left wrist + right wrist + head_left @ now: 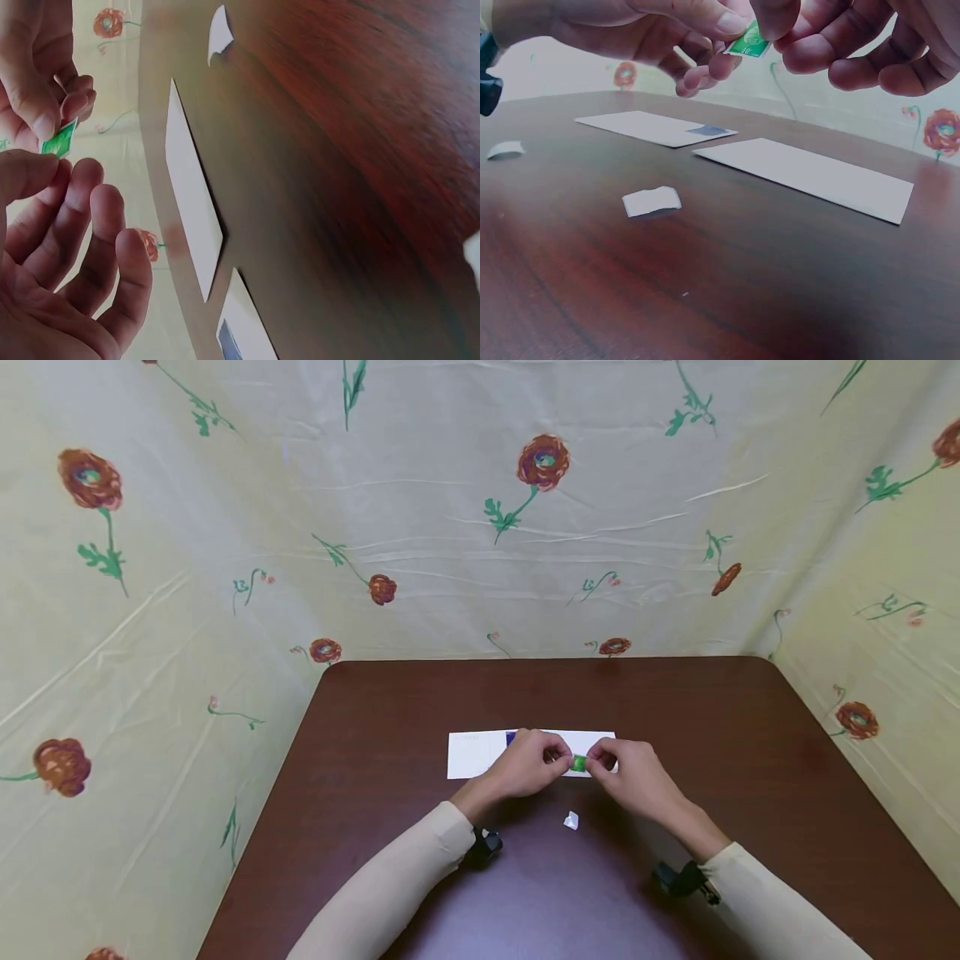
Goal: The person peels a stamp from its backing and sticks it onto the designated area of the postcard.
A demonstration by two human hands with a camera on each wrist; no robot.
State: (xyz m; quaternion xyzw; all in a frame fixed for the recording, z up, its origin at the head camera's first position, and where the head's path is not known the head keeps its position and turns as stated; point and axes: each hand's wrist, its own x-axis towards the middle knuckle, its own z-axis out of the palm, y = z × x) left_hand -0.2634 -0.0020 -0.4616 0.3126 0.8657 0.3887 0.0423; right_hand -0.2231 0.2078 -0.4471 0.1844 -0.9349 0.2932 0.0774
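Observation:
A small green stamp with a pale edge is held between my two hands, above the table. My left hand pinches one end of it with thumb and finger; its other fingers are spread and slightly bent in the left wrist view. The opposite end is pinched by my right hand. In the right wrist view the stamp shows a "10", partly covered by fingertips. Beneath the hands lie two white envelopes or cards, the left one bearing a dark blue patch, the right one plain where visible.
A white paper scrap lies on the brown table, nearer me than the cards. The right wrist view shows another curled scrap farther left. Flower-patterned cloth surrounds the table's back and sides.

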